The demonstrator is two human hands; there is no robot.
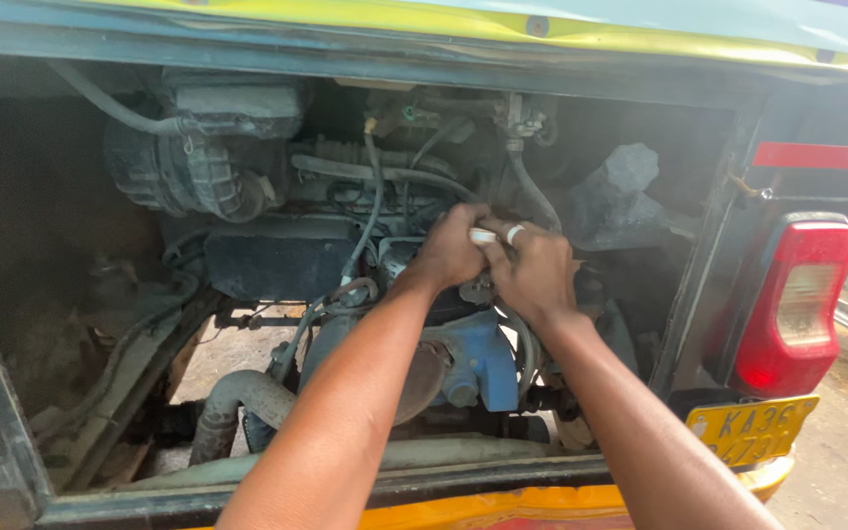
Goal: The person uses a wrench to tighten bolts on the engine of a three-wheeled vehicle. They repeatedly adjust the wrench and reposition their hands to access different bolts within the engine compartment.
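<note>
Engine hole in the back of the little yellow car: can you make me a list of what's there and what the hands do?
Place: open engine bay, dusty
Left hand: gripping a small white part
Right hand: pressed against the left, ring on one finger
Below hands: blue engine casing
Hoses: grey hose lower left
Right side: red tail light, yellow plate

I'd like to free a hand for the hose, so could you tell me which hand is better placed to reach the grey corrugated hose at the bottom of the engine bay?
Probably the left hand: the corrugated hose lies low on its side, while the right hand sits farther away.
</note>
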